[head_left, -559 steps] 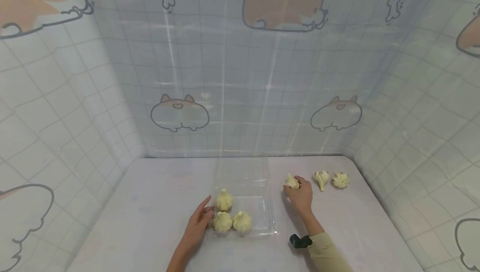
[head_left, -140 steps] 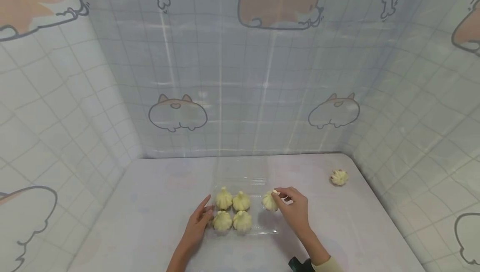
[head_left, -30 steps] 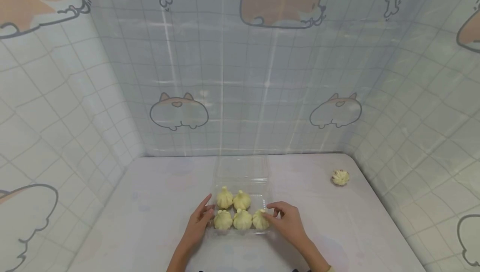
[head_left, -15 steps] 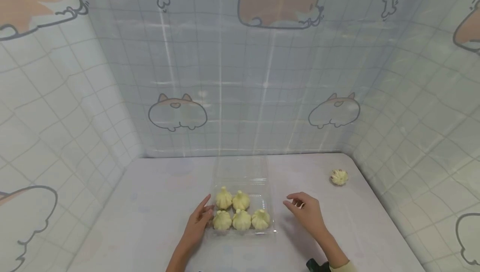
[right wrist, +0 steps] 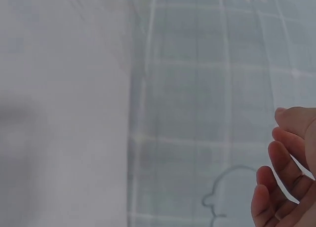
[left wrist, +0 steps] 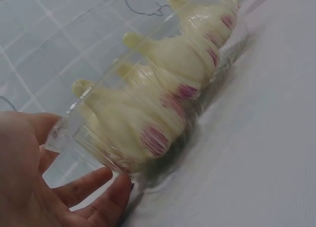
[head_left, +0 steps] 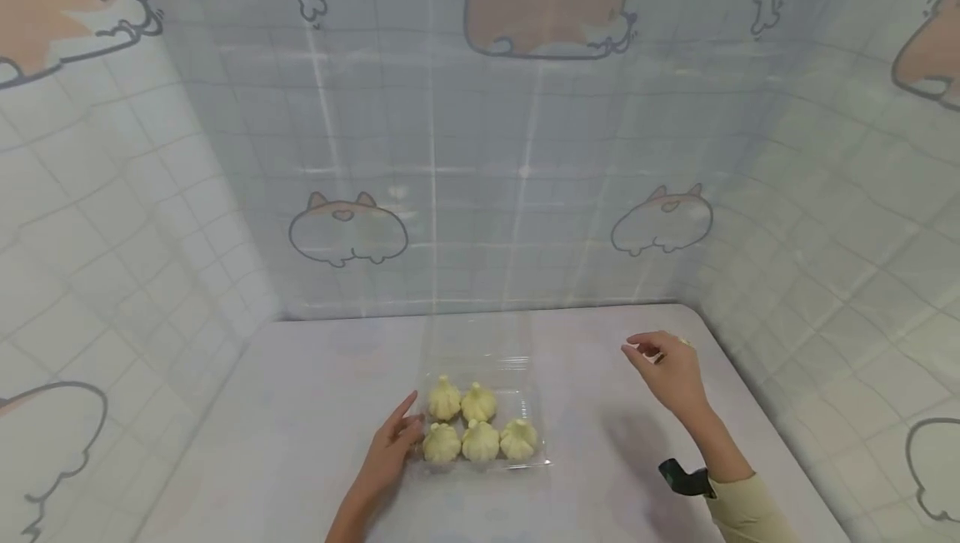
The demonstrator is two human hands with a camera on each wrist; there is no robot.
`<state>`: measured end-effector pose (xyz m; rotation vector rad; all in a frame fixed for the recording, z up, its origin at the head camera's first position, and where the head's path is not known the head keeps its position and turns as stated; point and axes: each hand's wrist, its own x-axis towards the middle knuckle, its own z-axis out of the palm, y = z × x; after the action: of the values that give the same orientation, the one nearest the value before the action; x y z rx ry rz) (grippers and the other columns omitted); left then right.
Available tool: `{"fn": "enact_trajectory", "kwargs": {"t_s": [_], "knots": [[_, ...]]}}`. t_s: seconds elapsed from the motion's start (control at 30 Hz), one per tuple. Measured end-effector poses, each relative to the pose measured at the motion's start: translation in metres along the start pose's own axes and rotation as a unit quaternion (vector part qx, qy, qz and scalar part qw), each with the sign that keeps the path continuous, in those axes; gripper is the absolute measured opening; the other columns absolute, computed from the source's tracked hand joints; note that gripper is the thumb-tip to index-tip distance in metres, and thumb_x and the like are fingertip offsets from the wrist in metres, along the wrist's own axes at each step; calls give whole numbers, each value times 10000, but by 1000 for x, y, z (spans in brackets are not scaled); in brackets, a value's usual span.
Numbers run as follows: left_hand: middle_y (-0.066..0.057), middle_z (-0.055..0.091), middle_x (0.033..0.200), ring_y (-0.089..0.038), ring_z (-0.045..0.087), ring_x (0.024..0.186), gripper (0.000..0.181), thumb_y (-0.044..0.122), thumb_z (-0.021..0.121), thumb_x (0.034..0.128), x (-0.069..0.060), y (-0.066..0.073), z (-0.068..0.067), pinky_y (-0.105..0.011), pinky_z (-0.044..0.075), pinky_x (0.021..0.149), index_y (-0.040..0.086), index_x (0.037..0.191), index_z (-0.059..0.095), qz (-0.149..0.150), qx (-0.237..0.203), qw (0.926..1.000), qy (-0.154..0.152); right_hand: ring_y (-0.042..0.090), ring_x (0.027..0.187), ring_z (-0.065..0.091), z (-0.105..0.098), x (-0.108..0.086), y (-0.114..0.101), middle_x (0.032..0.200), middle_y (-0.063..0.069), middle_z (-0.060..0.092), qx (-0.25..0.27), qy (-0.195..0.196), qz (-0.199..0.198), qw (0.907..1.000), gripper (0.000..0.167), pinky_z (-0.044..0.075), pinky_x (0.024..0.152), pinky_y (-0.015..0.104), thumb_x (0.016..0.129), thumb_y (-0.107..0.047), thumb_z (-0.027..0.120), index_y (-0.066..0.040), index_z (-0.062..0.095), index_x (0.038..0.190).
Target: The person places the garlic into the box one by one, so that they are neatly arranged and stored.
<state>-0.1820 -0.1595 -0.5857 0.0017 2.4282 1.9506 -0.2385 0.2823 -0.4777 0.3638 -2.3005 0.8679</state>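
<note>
Five-fingered and bare, my left hand (head_left: 387, 453) rests against the left side of a clear plastic clamshell box (head_left: 514, 401). In the left wrist view, its extended fingers touch the box wall (left wrist: 91, 143). Several garlic bulbs (head_left: 481, 440) sit upright in the box in two rows, the back right spot holding none. Purple streaks mark the bulbs (left wrist: 182, 64) low down in that view. My right hand (head_left: 671, 372) is raised over the back right of the table, fingers loosely bent and holding nothing. Behind its knuckles a sliver of another garlic bulb (head_left: 683, 341) shows, mostly hidden.
The transparent lid (head_left: 477, 339) lies folded back behind the box. A pale table (head_left: 330, 393) carries everything, with cartoon-printed sheets (head_left: 480, 151) hanging at its back and sides. A dark wrist device (head_left: 684, 478) sits at the right sleeve (head_left: 750, 510).
Over these seconds, garlic bulbs from the right went into the box. My right hand let go of the front right bulb and moved right and back. The left hand stayed at the box.
</note>
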Motion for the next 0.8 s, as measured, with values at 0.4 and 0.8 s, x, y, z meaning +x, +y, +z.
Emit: {"fn": "enact_trajectory", "kwargs": {"t_s": [0.4, 0.8], "knots": [[-250, 550, 1286, -304, 623, 1040, 567, 305, 545, 1005, 0, -2, 1, -310, 504, 795, 160, 1517, 350, -139, -11, 9999, -12, 236, 784, 606, -37, 46, 39, 845, 115, 693, -68, -359, 740, 9966, 197, 430, 619, 173, 894, -180, 718, -2, 734, 976], [-289, 536, 1287, -330, 618, 1058, 555, 250, 511, 1027, -5, 1, -1, -312, 507, 803, 111, 1527, 313, -11, -21, 10000, -35, 365, 1004, 569, -31, 49, 90, 1103, 229, 637, -39, -819, 2086, 9746, 408, 469, 727, 415, 954, -329, 628, 30, 662, 1147]]}}
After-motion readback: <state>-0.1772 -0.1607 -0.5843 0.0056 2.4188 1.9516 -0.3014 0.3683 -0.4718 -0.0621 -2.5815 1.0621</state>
